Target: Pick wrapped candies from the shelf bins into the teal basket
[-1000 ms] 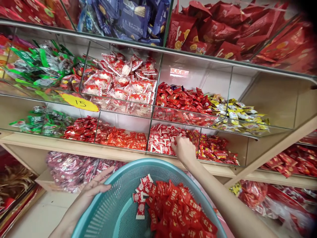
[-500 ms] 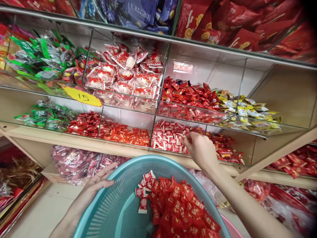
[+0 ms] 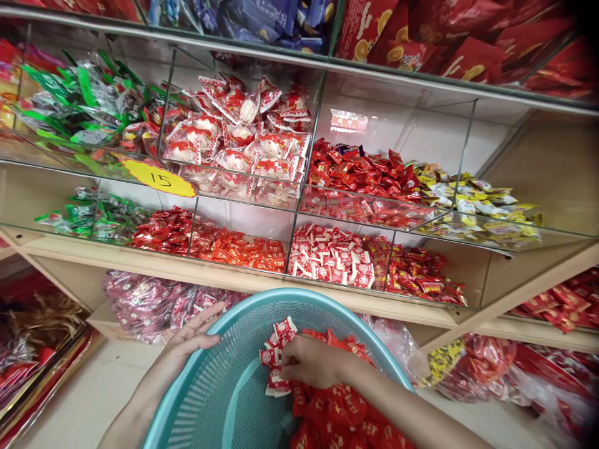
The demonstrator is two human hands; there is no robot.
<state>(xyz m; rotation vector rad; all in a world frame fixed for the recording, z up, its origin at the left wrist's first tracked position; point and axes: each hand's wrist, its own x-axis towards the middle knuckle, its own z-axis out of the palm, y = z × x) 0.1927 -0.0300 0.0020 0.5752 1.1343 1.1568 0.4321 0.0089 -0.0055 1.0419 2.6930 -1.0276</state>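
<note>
My left hand (image 3: 194,340) grips the left rim of a teal plastic basket (image 3: 229,393), fingers over the outside and thumb on the edge. Inside the basket lies a heap of red wrapped candies (image 3: 350,411), with a small cluster of red-and-white wrapped candies (image 3: 283,330) to its left. My right hand (image 3: 311,360) is down in the basket, its fingers pinched together at one of the red-and-white candies. My hand and forearm cover part of the red heap.
Ahead, glass-fronted shelves hold sorted candies, including a bin of red-and-white candies (image 3: 330,255) and orange-red ones (image 3: 243,249) beside it. A yellow tag (image 3: 159,179) marked 15 hangs on the glass. Bagged goods (image 3: 154,302) lie under the wooden ledge (image 3: 224,280).
My right hand has come down and left, from the shelf bin of red-and-white candies into the basket. My left hand stays on the rim.
</note>
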